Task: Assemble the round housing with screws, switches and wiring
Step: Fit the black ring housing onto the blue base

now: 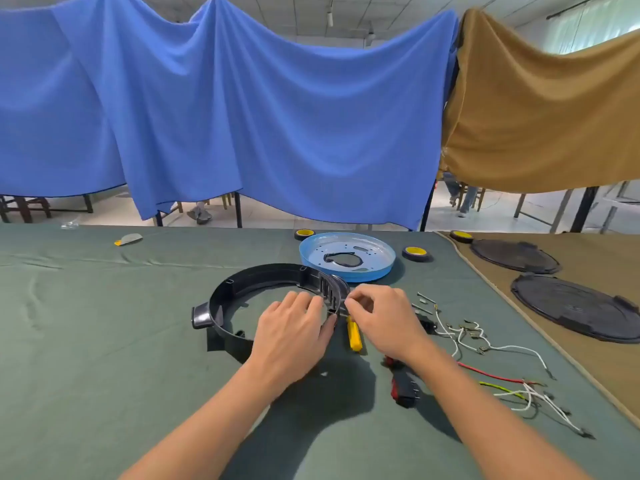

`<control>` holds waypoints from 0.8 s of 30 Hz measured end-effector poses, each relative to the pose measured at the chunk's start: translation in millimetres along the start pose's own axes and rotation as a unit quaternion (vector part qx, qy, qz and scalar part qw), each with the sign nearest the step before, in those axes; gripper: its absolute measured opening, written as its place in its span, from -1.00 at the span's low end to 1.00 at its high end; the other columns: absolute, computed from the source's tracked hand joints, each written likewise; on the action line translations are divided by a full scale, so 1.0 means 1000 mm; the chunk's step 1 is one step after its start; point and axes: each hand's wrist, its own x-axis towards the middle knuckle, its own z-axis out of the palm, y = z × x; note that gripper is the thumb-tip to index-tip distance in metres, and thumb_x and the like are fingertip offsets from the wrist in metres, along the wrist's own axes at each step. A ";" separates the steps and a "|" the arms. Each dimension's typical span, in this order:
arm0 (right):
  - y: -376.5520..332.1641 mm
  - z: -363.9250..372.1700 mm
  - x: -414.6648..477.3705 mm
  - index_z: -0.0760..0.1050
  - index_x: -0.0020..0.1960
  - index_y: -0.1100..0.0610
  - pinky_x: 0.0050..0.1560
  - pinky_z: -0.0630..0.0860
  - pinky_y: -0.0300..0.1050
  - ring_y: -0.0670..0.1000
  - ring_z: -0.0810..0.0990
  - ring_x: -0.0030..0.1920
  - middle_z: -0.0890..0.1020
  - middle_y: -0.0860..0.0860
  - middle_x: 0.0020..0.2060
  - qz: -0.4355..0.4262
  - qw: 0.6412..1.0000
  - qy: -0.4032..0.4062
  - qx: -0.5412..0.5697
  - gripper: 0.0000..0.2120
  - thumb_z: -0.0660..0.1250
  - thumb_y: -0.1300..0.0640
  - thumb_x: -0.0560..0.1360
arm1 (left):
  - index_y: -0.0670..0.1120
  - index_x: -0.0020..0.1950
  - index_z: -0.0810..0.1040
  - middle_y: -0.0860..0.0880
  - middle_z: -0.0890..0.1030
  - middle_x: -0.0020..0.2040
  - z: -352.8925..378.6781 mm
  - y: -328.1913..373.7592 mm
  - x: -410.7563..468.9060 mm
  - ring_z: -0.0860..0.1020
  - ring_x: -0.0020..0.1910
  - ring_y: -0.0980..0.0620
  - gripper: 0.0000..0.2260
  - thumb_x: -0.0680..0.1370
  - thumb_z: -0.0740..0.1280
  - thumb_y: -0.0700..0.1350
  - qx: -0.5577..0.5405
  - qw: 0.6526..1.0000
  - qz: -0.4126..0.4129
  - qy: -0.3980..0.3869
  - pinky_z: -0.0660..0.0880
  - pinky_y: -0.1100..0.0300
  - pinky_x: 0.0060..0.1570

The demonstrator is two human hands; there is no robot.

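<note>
A black round housing ring (pixel 242 289) lies on the green table cloth, its slotted panel at the right side. My left hand (pixel 294 327) grips the ring's right wall by that panel. My right hand (pixel 381 317) pinches something small against the outside of the panel; what it is stays hidden by the fingers. A yellow-handled screwdriver (pixel 355 336) lies just under my right hand. Loose screws (pixel 424 303) lie to the right. A black and red switch (pixel 403 384) rests by my right forearm. White, red and yellow-green wires (pixel 502 379) are spread at the right.
A blue metal dish (pixel 377 268) sits behind the ring. Three yellow-cored tape rolls (pixel 415 252) stand near the far edge. Two black round covers (pixel 571 306) lie on the brown cloth at the right. A small grey and yellow item (pixel 130 240) rests far left.
</note>
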 end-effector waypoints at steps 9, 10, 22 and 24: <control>0.049 0.018 0.077 0.55 0.13 0.08 0.09 0.50 -0.03 -0.03 0.47 0.06 0.59 0.01 0.06 0.018 0.993 -0.019 -0.118 -0.80 0.21 0.11 0.58 | -0.07 -0.26 0.51 -0.01 0.46 -0.41 0.034 -0.027 -0.004 0.47 -0.43 -0.06 -0.65 0.59 0.23 0.13 0.067 0.996 0.056 0.034 0.37 0.09 -0.51; 0.054 0.019 0.085 0.52 0.18 0.08 0.13 0.48 -0.01 -0.02 0.45 0.11 0.56 0.01 0.11 0.021 0.991 -0.024 -0.132 -0.78 0.20 0.12 0.58 | -0.08 -0.25 0.52 -0.01 0.46 -0.41 0.035 -0.032 -0.002 0.47 -0.43 -0.06 -0.64 0.60 0.21 0.13 0.063 0.996 0.055 0.034 0.37 0.09 -0.51; 0.076 0.047 0.118 0.52 0.21 0.05 0.16 0.39 0.01 0.06 0.53 0.06 0.63 0.03 0.05 -0.009 0.941 -0.069 -0.332 -0.76 0.26 0.01 0.59 | -0.05 -0.18 0.62 0.08 0.55 -0.41 0.050 -0.065 -0.001 0.56 -0.39 0.02 -0.64 0.57 0.21 0.17 -0.026 0.999 0.022 0.039 0.46 0.11 -0.44; 0.075 0.048 0.120 0.55 0.17 0.04 0.16 0.37 0.01 0.05 0.54 0.03 0.64 0.01 0.00 -0.010 0.940 -0.050 -0.337 -0.78 0.27 0.00 0.58 | -0.05 -0.17 0.61 0.07 0.54 -0.40 0.050 -0.066 -0.004 0.54 -0.39 0.01 -0.65 0.59 0.22 0.16 -0.021 0.998 0.035 0.049 0.45 0.10 -0.44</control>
